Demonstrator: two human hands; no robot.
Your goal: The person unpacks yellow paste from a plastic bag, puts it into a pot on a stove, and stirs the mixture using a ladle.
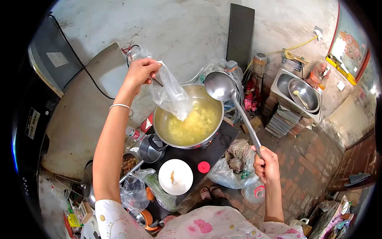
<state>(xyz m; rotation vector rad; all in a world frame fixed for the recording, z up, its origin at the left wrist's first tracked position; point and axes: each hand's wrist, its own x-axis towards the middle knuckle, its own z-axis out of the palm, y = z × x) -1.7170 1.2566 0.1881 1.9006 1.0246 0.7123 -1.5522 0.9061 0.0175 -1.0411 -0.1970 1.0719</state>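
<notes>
My left hand (144,73) pinches one end of a clear plastic bag (172,93), which hangs down over the left side of a large metal pot (158,126). The bag's lower end is over the pale yellow liquid with lumps (191,123); whether it touches the liquid I cannot tell. On the other side, my right hand (267,164) is closed round the handle of a long metal ladle (221,87). Its bowl is held up beside the pot's upper right rim, outside the liquid.
A white plate (176,187) with a small brown scrap and a red lid (203,167) lie on the dark table (215,153). A small saucepan (150,149) stands left of them. Plastic bags (227,175) lie right of the table. A metal sink (281,83) is at the far right.
</notes>
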